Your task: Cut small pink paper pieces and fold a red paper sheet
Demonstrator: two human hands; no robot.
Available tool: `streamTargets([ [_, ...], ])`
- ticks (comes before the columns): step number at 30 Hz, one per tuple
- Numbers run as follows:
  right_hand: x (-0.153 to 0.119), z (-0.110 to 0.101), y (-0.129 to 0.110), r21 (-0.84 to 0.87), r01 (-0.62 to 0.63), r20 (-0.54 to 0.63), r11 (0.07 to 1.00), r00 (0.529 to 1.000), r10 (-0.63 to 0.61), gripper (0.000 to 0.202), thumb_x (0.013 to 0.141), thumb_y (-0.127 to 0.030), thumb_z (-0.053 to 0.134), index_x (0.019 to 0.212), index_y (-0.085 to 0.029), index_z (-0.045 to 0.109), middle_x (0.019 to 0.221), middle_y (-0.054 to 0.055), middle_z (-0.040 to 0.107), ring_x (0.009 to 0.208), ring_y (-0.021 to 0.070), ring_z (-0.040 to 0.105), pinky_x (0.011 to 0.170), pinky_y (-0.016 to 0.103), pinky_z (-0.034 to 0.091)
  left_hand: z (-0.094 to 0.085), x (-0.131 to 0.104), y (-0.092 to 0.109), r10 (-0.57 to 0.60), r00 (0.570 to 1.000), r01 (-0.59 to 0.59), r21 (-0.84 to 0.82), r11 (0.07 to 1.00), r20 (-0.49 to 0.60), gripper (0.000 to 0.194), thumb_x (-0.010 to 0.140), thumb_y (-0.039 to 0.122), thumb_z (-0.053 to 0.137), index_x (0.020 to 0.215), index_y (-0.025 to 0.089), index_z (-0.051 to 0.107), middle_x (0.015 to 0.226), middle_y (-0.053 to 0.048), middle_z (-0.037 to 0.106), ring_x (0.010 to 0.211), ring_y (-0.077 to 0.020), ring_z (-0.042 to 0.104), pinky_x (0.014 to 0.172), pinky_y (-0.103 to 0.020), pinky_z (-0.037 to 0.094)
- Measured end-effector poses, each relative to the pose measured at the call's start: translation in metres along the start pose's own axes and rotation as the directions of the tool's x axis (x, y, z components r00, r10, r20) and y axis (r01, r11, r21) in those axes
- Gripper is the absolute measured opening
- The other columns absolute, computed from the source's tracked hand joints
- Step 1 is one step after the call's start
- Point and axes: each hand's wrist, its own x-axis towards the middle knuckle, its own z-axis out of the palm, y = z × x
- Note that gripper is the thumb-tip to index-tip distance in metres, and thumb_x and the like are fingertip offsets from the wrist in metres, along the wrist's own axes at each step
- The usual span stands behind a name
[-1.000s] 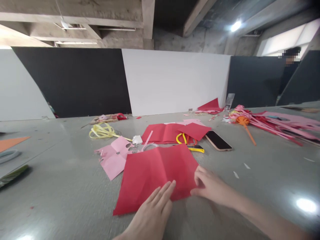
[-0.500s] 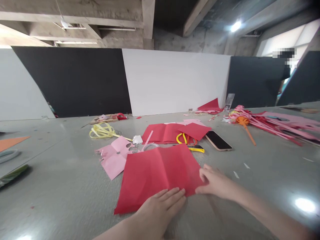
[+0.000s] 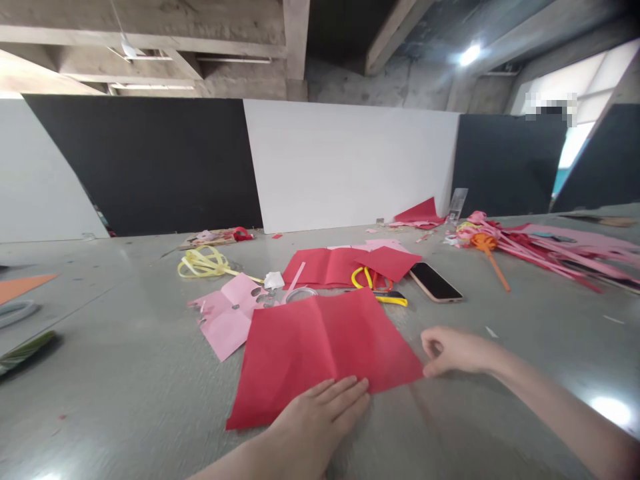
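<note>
the left hand (image 3: 325, 417) lies flat on the near edge of a creased, red, four-sided paper sheet (image 3: 300, 347); its grip closes on nothing, and it has kept this place over the last half-second. the right hand (image 3: 453, 350), fingers curled, has drawn off rightward to the sheet's near right corner; whether its grip pinches the corner or merely borders it cannot be told. that corner, covered by the hand half a second ago, now shows, so the stroke toward this side appears to have run its length, with the left hand as the surer hold. the sheet lies on the near middle of a smooth grey worktop (image 3: 125, 400). to its left is a pink, hole-cut paper piece (image 3: 227, 323); beyond that, a looped yellow ribbon (image 3: 203, 262). on the far side lie a yellow-and-black cutter knife (image 3: 393, 301), scissors with yellow and orange-red handles (image 3: 356, 277) and a second red paper sheet (image 3: 305, 263). farther right rests a black-screened phone (image 3: 436, 281).
</note>
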Motion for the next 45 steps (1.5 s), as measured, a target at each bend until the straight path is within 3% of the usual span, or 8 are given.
streamTargets([
  [5, 0.002, -0.011, 0.001, 0.08, 0.057, -0.056, 0.995, 0.997, -0.052, 0.006, 0.063, -0.018, 0.059, 0.061, -0.02, 0.054, 0.062, -0.001, 0.058, 0.062, 0.0165, 0.055, 0.054, 0.025, 0.036, 0.003, 0.001, -0.003, 0.004, 1.0, -0.004, 0.005, 1.0, 0.024, 0.069, 0.084, 0.045, 0.048, 0.139, 0.018, 0.016, 0.143, -0.008, 0.016, 0.129, -0.0246, 0.017, 0.104, -0.041, 0.019],
  [9, -0.006, -0.014, -0.02, 0.169, 0.289, -0.15, 0.942, 0.952, -0.265, 0.005, 0.073, -0.019, 0.053, 0.072, -0.021, 0.058, 0.076, -0.001, 0.061, 0.074, 0.0151, 0.056, 0.07, 0.025, 0.04, 0.004, 0.002, -0.005, 0.004, 0.999, -0.006, 0.04, 0.999, 0.041, 0.069, 0.084, 0.042, 0.049, 0.139, 0.016, 0.017, 0.143, -0.009, 0.016, 0.129, -0.0229, 0.017, 0.104, -0.038, 0.019],
  [13, -0.013, -0.004, -0.035, 0.204, 0.441, -0.138, 0.874, 0.897, -0.42, 0.009, 0.069, -0.014, 0.058, 0.075, -0.02, 0.06, 0.077, -0.002, 0.059, 0.071, 0.0129, 0.055, 0.068, 0.023, 0.04, 0.003, 0.002, -0.005, 0.005, 0.999, -0.007, 0.054, 0.999, 0.044, 0.069, 0.084, 0.043, 0.049, 0.139, 0.016, 0.017, 0.143, -0.009, 0.017, 0.129, -0.0232, 0.018, 0.104, -0.037, 0.02],
  [19, -0.006, 0.01, -0.028, 0.212, 0.397, -0.062, 0.893, 0.917, -0.393, 0.008, 0.066, -0.012, 0.06, 0.07, -0.019, 0.059, 0.071, -0.002, 0.057, 0.063, 0.0126, 0.053, 0.057, 0.022, 0.039, 0.004, 0.001, -0.004, 0.017, 0.999, -0.02, 0.057, 0.998, 0.04, 0.068, 0.085, 0.044, 0.046, 0.139, 0.015, 0.016, 0.143, -0.01, 0.016, 0.129, -0.0239, 0.018, 0.104, -0.037, 0.02],
  [25, -0.002, 0.009, -0.021, 0.223, 0.417, -0.01, 0.881, 0.905, -0.426, 0.009, 0.068, -0.017, 0.06, 0.061, -0.019, 0.055, 0.073, -0.002, 0.055, 0.064, 0.0113, 0.052, 0.057, 0.021, 0.037, 0.006, 0.001, -0.005, 0.009, 0.999, -0.01, 0.041, 0.999, 0.041, 0.068, 0.086, 0.046, 0.043, 0.139, 0.015, 0.015, 0.144, -0.01, 0.013, 0.129, -0.025, 0.016, 0.105, -0.038, 0.019],
  [29, 0.0, 0.009, -0.017, 0.209, 0.402, 0.045, 0.892, 0.907, -0.419, 0.01, 0.066, -0.014, 0.06, 0.062, -0.018, 0.052, 0.075, -0.002, 0.053, 0.065, 0.0111, 0.05, 0.057, 0.021, 0.035, 0.008, 0.003, -0.009, 0.0, 0.995, -0.001, 0.015, 1.0, 0.103, 0.072, 0.084, 0.047, 0.046, 0.139, 0.013, 0.015, 0.144, -0.012, 0.009, 0.13, -0.0269, 0.013, 0.105, -0.04, 0.016],
  [45, 0.003, 0.012, -0.015, 0.225, 0.386, 0.063, 0.894, 0.91, -0.409, 0.01, 0.069, -0.02, 0.06, 0.061, -0.018, 0.055, 0.078, -0.002, 0.049, 0.067, 0.0112, 0.049, 0.06, 0.022, 0.036, 0.004, 0.005, -0.006, -0.032, 0.988, 0.032, -0.001, 0.999, 0.152, 0.072, 0.085, 0.048, 0.044, 0.139, 0.012, 0.015, 0.144, -0.011, 0.007, 0.131, -0.0252, 0.011, 0.105, -0.04, 0.015],
])
